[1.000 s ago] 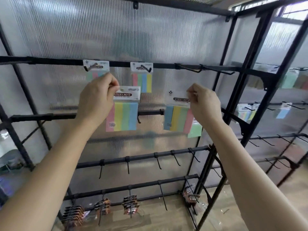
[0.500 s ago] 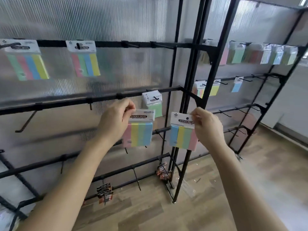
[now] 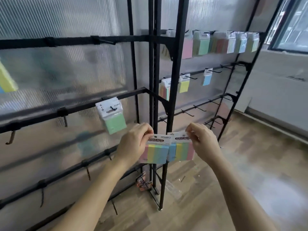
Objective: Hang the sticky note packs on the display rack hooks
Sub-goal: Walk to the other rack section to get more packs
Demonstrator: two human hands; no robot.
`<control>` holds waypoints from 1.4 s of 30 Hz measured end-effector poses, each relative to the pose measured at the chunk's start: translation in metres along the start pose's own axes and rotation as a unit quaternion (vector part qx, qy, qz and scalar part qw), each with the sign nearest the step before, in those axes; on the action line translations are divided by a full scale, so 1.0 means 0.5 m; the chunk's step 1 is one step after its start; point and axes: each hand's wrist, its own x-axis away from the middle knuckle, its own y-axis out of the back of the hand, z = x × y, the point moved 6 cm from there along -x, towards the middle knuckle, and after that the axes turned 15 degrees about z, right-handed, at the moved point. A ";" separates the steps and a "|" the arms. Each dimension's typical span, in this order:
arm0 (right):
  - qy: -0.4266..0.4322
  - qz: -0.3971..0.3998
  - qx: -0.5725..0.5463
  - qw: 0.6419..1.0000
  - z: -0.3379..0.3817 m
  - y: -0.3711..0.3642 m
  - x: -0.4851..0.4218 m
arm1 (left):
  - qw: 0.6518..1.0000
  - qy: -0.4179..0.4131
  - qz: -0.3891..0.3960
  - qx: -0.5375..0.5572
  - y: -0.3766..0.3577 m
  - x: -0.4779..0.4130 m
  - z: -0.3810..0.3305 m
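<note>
one "sticky note" pack (image 3: 155,151) pinched in left hand (image 3: 133,144), another pack (image 3: 181,150) pinched in right hand (image 3: 205,144)

A yellow pack (image 3: 7,80) is cut off by the left edge. The dark packets (image 3: 143,181) low beside the rack post (image 3: 174,80) are too blurred to identify.

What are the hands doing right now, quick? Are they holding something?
Left hand: closed, pinching the top card of the left sticky note pack.
Right hand: closed, pinching the top card of the right sticky note pack.
</note>
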 end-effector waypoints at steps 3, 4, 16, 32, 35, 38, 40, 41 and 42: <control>-0.006 -0.010 0.004 1.000 -0.063 0.018 -0.042 | 1.000 -0.007 0.002 0.006 -0.037 -0.068 0.008; -0.011 -0.019 0.011 1.000 -0.082 0.025 -0.053 | 1.000 -0.009 0.003 0.004 -0.049 -0.091 0.010; -0.080 -0.045 0.001 0.996 -0.306 0.061 -0.182 | 0.999 -0.017 -0.017 -0.022 -0.179 -0.313 0.004; 0.079 -0.011 -0.031 0.996 -0.585 0.128 -0.428 | 0.978 0.156 -0.142 -0.008 -0.323 -0.564 -0.001; 0.094 0.001 -0.048 0.994 -0.613 0.125 -0.452 | 0.970 0.184 -0.159 -0.022 -0.323 -0.586 0.016; 0.105 0.024 -0.059 0.992 -0.636 0.113 -0.473 | 0.962 0.208 -0.173 -0.043 -0.317 -0.610 0.033; 0.102 0.040 -0.068 0.992 -0.651 0.105 -0.493 | 0.957 0.226 -0.180 -0.036 -0.311 -0.629 0.049; 0.103 0.047 -0.072 0.991 -0.656 0.101 -0.504 | 0.955 0.234 -0.182 -0.031 -0.308 -0.638 0.059; 0.106 0.052 -0.076 0.990 -0.658 0.099 -0.516 | 0.954 0.237 -0.182 -0.029 -0.305 -0.647 0.070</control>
